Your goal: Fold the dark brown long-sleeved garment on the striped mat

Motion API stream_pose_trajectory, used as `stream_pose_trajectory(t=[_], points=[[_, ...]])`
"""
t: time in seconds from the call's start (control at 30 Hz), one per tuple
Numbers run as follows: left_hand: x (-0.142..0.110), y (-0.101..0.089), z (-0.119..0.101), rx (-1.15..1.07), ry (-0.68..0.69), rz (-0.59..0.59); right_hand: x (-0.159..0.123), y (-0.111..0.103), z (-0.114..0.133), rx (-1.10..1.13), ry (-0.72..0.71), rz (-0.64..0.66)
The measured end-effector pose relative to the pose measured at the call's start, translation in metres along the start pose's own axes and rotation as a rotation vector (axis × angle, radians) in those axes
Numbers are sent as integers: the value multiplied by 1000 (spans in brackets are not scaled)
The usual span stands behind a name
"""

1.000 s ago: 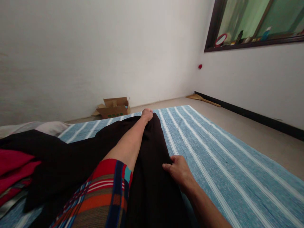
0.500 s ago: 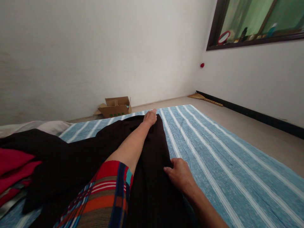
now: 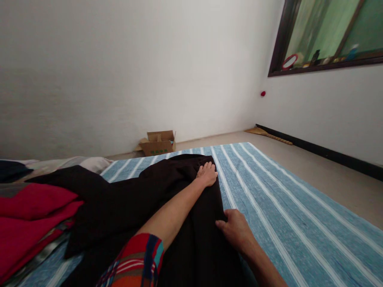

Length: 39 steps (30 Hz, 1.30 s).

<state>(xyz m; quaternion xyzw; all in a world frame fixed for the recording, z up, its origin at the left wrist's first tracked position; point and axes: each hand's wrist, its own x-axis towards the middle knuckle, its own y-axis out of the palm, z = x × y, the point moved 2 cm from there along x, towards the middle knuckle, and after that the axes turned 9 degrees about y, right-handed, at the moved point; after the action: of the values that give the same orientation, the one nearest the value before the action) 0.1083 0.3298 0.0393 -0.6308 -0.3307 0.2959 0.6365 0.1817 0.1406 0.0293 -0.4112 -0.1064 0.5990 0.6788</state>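
Note:
A black garment [image 3: 134,203] lies spread over a blue mat with white stripes [image 3: 284,207]. My left hand [image 3: 207,175] rests flat on the garment's far end, fingers stretched out and open. My right hand [image 3: 236,233] sits at the garment's right edge nearer to me, its fingers curled and pinching the black cloth. My left arm wears a short sleeve in red, blue and brown plaid [image 3: 134,263].
Red cloth [image 3: 32,215] and other folded clothes lie piled at the left. A small open cardboard box [image 3: 158,143] stands by the far wall. A broom [image 3: 266,133] lies along the right wall under a window sill [image 3: 326,63] holding small items.
My left hand has let go of the garment's far end, drawn back toward me and flattened on the cloth. My right hand stays pinching the right edge. The camera has turned slightly left.

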Motion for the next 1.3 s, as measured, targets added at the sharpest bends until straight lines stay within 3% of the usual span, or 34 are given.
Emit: stream_pose_trajectory(t=[0.6,0.93,1.13,1.3], points=[[18,7,7,-85,-44,102,-4,-6,4,-55,26,14],[22,9,5,-79,-48,29,-20,-5,-9,4,100,113],[25,-6,4,-63,-9,6,-35,-6,-19,75,113,116],[2,-20,-7,-27,51,-7,-43,-7,-22,65,122,76]])
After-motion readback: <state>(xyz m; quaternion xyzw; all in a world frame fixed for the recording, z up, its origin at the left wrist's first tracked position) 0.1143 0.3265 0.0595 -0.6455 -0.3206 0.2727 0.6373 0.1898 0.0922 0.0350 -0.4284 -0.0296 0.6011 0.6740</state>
